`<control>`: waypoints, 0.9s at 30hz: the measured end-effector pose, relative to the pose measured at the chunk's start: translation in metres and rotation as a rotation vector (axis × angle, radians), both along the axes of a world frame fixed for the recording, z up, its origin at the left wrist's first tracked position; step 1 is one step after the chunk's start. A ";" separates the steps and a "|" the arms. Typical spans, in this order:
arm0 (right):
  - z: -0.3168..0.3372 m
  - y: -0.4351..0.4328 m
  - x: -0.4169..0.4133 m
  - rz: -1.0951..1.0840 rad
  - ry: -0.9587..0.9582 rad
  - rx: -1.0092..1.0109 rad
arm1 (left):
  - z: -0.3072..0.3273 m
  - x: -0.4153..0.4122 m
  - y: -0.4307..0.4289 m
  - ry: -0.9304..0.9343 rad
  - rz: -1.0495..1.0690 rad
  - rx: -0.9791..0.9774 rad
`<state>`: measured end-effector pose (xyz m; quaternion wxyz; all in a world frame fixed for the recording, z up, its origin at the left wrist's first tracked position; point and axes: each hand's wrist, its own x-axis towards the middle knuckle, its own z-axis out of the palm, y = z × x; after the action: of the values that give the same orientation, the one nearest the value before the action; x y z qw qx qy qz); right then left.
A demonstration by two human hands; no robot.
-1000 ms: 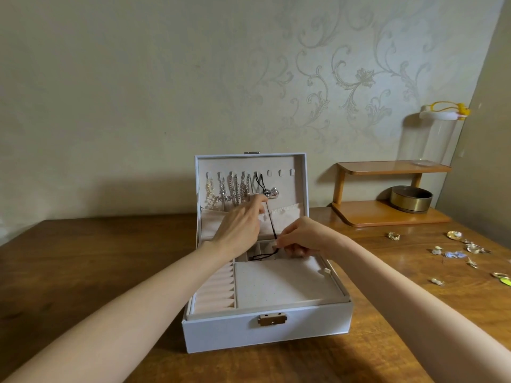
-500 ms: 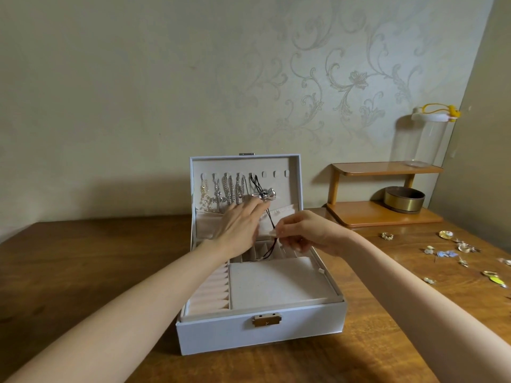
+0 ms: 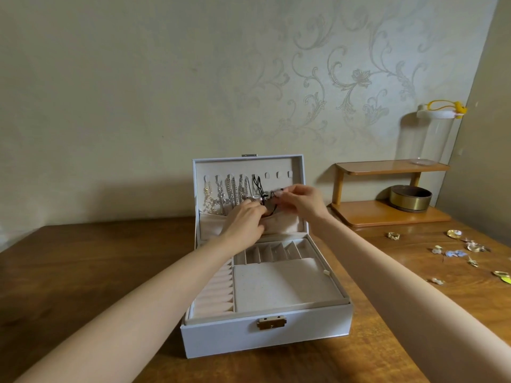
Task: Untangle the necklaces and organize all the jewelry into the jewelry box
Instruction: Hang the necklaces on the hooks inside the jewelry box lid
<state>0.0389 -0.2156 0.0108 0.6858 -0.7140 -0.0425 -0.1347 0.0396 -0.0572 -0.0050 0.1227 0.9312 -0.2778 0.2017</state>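
My right hand fingertips are pinched on the black cord necklace, which hangs from a hook in the jewelry box lid. My left hand has its fingers curled against the lower loop; can't tell if they grip it. Chain necklaces hang just left. Loose earrings lie well off to the right on the table.

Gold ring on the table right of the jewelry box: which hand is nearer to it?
Right. The right hand is raised at the box lid, left of the gold ring; the left hand sits beside it, farther left still.
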 end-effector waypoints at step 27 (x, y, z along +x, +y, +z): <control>-0.016 0.013 -0.005 -0.184 -0.210 -1.455 | -0.005 -0.011 0.008 -0.095 0.053 -0.078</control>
<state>0.0342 -0.2027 -0.0048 0.0173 -0.9720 -0.1264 -0.1972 0.0289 -0.0494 -0.0102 0.1403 0.9221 -0.2505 0.2594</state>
